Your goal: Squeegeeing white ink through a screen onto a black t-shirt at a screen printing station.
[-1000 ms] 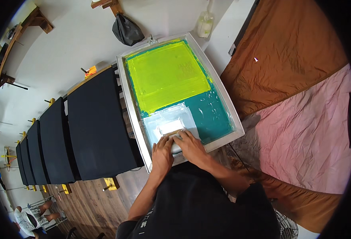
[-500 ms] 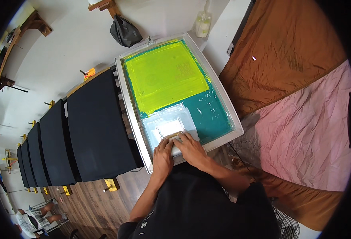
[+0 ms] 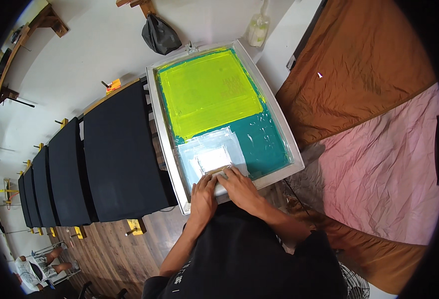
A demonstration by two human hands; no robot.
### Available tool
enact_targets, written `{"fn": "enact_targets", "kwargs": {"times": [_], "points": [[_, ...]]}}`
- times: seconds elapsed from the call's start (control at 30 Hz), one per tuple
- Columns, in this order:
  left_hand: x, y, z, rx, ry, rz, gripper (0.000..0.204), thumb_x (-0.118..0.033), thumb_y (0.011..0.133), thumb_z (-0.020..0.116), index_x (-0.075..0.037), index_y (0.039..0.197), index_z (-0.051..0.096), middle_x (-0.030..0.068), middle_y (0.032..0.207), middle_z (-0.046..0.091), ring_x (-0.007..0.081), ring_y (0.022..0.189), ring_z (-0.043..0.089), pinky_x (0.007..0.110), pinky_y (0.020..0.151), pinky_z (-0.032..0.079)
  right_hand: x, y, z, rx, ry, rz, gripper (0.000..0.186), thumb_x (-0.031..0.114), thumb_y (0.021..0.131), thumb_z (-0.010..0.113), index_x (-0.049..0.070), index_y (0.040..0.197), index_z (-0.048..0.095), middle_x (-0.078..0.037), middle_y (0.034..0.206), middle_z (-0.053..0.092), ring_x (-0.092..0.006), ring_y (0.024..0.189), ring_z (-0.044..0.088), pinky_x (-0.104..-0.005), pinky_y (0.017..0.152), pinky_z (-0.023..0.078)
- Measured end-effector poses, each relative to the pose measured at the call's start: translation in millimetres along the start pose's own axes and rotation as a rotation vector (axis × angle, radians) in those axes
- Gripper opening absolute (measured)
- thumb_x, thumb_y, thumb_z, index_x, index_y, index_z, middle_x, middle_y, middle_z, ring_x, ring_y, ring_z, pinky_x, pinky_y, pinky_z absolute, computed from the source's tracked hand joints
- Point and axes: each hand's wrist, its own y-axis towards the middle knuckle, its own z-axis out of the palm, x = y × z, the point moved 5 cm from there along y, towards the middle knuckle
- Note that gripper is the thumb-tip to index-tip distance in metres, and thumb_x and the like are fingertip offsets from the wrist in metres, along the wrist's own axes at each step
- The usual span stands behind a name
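A framed printing screen [image 3: 284,128] lies in front of me, its teal mesh coated with a big yellow-green ink block at the far end. White ink [image 3: 214,157] covers a smaller patch near its front left. Across the near edge of that patch, both my hands grip a small squeegee [image 3: 216,171] with a wooden handle. My left hand [image 3: 204,196] closes on its left side, and my right hand [image 3: 240,186] closes on its right side. Fingers hide most of the squeegee, and the blade cannot be seen.
To the left stands a row of several black fabric-covered boards [image 3: 122,154] on yellow brackets. A black bag [image 3: 160,36] hangs beyond the screen. Brown cloth [image 3: 359,55] and pink cloth [image 3: 378,169] drape at the right. A seated person [image 3: 37,269] is at the lower left.
My view has shifted slightly. Both hands stay on the squeegee at nearly the same spot by the front of the white ink.
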Motion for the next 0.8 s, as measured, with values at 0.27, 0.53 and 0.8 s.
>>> {"fn": "enact_targets", "kwargs": {"times": [0.27,0.53,0.8], "points": [[2,-8,2,0.057,0.03,-0.068,0.054,0.011,0.074,0.049,0.0,0.127,0.055,0.0203,0.132,0.054,0.0398,0.126,0.048,0.059,0.105,0.035,3,-6,8,0.062,0.037,0.009,0.041,-0.002,0.078,0.054,-0.001,0.119,0.06,-0.022,0.12,0.055,-0.0379,0.121,0.049,-0.042,0.092,0.051],[-4,-9,3,0.049,0.018,-0.079,0.057,0.012,0.073,0.048,-0.002,0.127,0.055,0.0197,0.132,0.054,0.0392,0.125,0.049,0.059,0.107,0.033,0,-6,-6,0.073,0.053,-0.014,0.041,-0.003,0.078,0.053,-0.002,0.118,0.06,-0.021,0.119,0.055,-0.0382,0.12,0.05,-0.0429,0.091,0.051],[-5,-13,8,0.126,0.035,-0.093,0.057,0.01,0.074,0.053,-0.002,0.13,0.052,0.0189,0.134,0.052,0.0363,0.13,0.046,0.061,0.105,0.034,-3,-16,8,0.099,0.092,0.014,0.042,-0.005,0.076,0.054,-0.002,0.117,0.06,-0.021,0.123,0.054,-0.0391,0.121,0.049,-0.0437,0.096,0.048]]}}
